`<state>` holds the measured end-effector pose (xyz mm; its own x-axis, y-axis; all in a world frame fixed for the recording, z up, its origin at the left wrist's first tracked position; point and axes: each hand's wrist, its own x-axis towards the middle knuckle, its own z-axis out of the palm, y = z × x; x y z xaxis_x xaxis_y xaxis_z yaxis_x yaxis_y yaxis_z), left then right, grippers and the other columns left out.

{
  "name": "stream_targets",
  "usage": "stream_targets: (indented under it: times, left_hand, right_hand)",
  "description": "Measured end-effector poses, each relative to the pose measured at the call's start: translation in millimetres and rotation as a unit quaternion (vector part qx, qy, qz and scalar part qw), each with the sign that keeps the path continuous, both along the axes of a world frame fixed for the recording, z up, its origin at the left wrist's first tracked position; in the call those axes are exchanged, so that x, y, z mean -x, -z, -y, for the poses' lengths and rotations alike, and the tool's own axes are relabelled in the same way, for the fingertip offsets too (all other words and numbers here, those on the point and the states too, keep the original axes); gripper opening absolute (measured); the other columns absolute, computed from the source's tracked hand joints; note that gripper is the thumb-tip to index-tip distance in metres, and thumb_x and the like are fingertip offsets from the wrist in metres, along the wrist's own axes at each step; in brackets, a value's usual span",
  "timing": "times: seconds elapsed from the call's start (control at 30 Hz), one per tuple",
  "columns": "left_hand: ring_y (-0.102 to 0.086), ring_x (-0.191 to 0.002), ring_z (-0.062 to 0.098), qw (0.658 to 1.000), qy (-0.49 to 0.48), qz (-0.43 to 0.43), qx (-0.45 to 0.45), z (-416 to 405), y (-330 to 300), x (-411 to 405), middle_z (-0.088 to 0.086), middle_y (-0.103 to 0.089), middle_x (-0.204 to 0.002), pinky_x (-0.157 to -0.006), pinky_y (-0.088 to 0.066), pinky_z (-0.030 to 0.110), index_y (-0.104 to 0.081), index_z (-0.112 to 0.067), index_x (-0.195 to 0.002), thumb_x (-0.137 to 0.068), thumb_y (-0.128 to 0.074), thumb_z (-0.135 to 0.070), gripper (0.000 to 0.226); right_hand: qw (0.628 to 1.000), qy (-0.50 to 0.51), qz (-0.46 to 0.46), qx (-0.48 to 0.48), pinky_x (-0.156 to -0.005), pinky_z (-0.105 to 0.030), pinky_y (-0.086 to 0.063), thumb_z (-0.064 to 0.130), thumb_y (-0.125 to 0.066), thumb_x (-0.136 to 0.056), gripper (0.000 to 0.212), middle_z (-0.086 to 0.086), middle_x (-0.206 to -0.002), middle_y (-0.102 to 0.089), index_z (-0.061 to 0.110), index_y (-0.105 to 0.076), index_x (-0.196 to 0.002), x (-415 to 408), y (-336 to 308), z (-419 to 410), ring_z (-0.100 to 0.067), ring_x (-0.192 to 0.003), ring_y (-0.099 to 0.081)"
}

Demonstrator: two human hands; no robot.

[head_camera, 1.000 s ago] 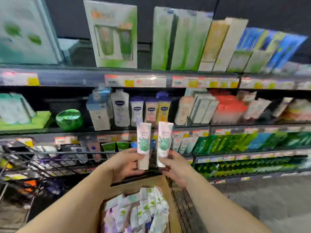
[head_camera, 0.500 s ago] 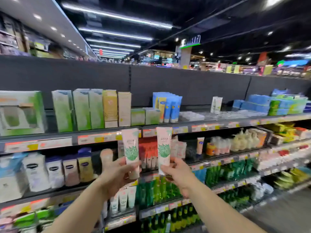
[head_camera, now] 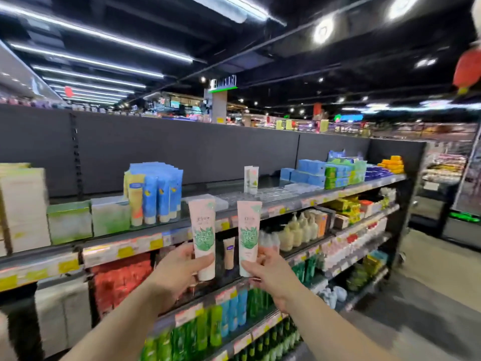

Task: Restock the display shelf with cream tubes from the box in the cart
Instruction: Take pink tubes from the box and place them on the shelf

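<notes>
My left hand (head_camera: 179,269) grips a pale pink cream tube (head_camera: 202,230) with a green leaf print, held upright. My right hand (head_camera: 263,269) grips a second matching tube (head_camera: 248,230) beside it, also upright. Both tubes are raised in front of the top display shelf (head_camera: 281,190). On that shelf, two matching tubes (head_camera: 251,178) stand alone at the back of a bare stretch with clear plastic dividers. The cart and its box are out of view.
Blue and yellow tubes (head_camera: 156,191) stand left of the bare stretch, blue and green packs (head_camera: 330,173) to its right. Lower shelves hold bottles, red packs and green bottles. The shelf unit ends at the right, where an aisle floor (head_camera: 429,295) opens.
The view swung up and to the right from the cart and box toward the top shelf. Both hands lifted their tubes to the level of that shelf.
</notes>
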<state>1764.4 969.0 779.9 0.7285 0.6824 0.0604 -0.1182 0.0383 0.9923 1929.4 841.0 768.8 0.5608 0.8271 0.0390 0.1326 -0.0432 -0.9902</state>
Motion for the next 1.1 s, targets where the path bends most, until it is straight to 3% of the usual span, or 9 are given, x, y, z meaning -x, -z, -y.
stream_targets:
  times: [0.1, 0.17, 0.27, 0.33, 0.47, 0.6, 0.77, 0.97, 1.1]
  left_hand:
    - [-0.069, -0.101, 0.018, 1.0, 0.011, 0.003, -0.02, -33.7, -7.2, -39.5, 0.002, -0.073, -0.11, -0.084, -0.053, 0.036, -0.065, -0.017, -0.112, -0.091, -0.063, -0.01, 0.022]
    - [-0.067, -0.105, 0.022, 1.0, 0.008, -0.002, -0.016, -56.5, -13.9, -63.9, 0.005, -0.072, -0.111, -0.09, -0.053, 0.042, -0.066, -0.014, -0.112, -0.089, -0.065, -0.01, 0.023]
    - [-0.068, -0.102, 0.024, 0.999, -0.01, -0.005, -0.034, -87.8, -28.1, -97.6, 0.004, -0.074, -0.105, -0.095, -0.051, 0.047, -0.068, -0.015, -0.107, -0.089, -0.066, -0.01, 0.019]
    - [-0.069, -0.101, 0.022, 0.999, -0.023, -0.003, -0.041, -101.3, -37.4, -117.7, 0.001, -0.075, -0.104, -0.095, -0.052, 0.046, -0.068, -0.017, -0.106, -0.089, -0.066, -0.011, 0.018]
    - [-0.07, -0.098, 0.02, 0.998, -0.026, -0.007, -0.065, -109.8, -46.7, -157.7, 0.001, -0.074, -0.105, -0.09, -0.055, 0.043, -0.065, -0.018, -0.108, -0.089, -0.065, -0.013, 0.019]
    - [-0.07, -0.096, 0.024, 0.996, -0.049, -0.016, -0.067, -112.9, -49.9, -188.6, 0.004, -0.074, -0.102, -0.086, -0.056, 0.046, -0.064, -0.016, -0.106, -0.089, -0.065, -0.011, 0.019]
    - [-0.069, -0.097, 0.023, 0.993, -0.096, -0.007, -0.066, -110.5, -48.9, -241.7, 0.001, -0.074, -0.103, -0.079, -0.056, 0.039, -0.067, -0.019, -0.11, -0.087, -0.068, -0.018, 0.023]
    - [-0.071, -0.094, 0.018, 0.985, -0.16, -0.002, -0.063, -91.5, -61.5, -299.2, -0.007, -0.075, -0.098, -0.08, -0.058, 0.037, -0.067, -0.025, -0.105, -0.087, -0.068, -0.02, 0.018]
    - [-0.069, -0.097, 0.016, 0.977, -0.202, 0.003, -0.065, -82.0, -62.5, -321.0, -0.007, -0.073, -0.103, -0.086, -0.057, 0.04, -0.062, -0.028, -0.105, -0.084, -0.071, -0.021, 0.024]
  right_hand:
    - [1.0, 0.005, -0.007, -0.009, -0.088, -0.036, -0.052, 0.02, -0.069, -0.087, 0.029, -0.002, -0.112, -0.064, 0.031, -0.052, -0.108, -36.5, -7.7, -30.4, -0.023, -0.104, -0.064]
    - [1.0, 0.012, -0.013, -0.013, -0.091, -0.04, -0.054, 0.019, -0.07, -0.087, 0.031, -0.003, -0.112, -0.064, 0.027, -0.053, -0.112, -59.7, -14.5, -50.0, -0.025, -0.106, -0.064]
    - [0.999, 0.019, -0.016, -0.037, -0.082, -0.044, -0.056, 0.02, -0.072, -0.085, 0.037, -0.008, -0.111, -0.067, 0.022, -0.054, -0.117, -89.5, -27.3, -74.2, -0.03, -0.104, -0.065]
    - [0.999, 0.02, -0.012, -0.042, -0.084, -0.046, -0.054, 0.02, -0.073, -0.085, 0.031, -0.008, -0.108, -0.068, 0.024, -0.056, -0.111, -107.7, -32.8, -86.2, -0.031, -0.103, -0.066]
    - [0.998, -0.003, -0.006, -0.058, -0.082, -0.035, -0.053, 0.018, -0.074, -0.084, 0.036, -0.006, -0.106, -0.068, 0.022, -0.056, -0.115, -146.4, -43.0, -104.7, -0.02, -0.093, -0.065]
    - [0.997, -0.025, -0.017, -0.065, -0.089, -0.043, -0.053, 0.018, -0.072, -0.084, 0.035, -0.007, -0.105, -0.07, 0.026, -0.057, -0.115, -181.6, -43.6, -127.3, -0.03, -0.101, -0.066]
    - [0.992, -0.089, -0.047, -0.071, -0.07, -0.028, -0.054, 0.016, -0.069, -0.088, 0.032, -0.01, -0.109, -0.07, 0.019, -0.058, -0.118, -253.2, -40.8, -147.5, -0.024, -0.093, -0.07]
    - [0.986, -0.15, -0.039, -0.057, -0.091, -0.04, -0.055, 0.024, -0.07, -0.087, 0.036, -0.001, -0.11, -0.07, 0.025, -0.057, -0.121, -325.8, -52.5, -160.4, -0.019, -0.099, -0.068]
    - [0.979, -0.192, -0.048, -0.053, -0.084, -0.033, -0.058, 0.018, -0.066, -0.09, 0.023, 0.001, -0.1, -0.073, 0.025, -0.06, -0.111, -349.1, -59.8, -160.7, -0.015, -0.09, -0.07]
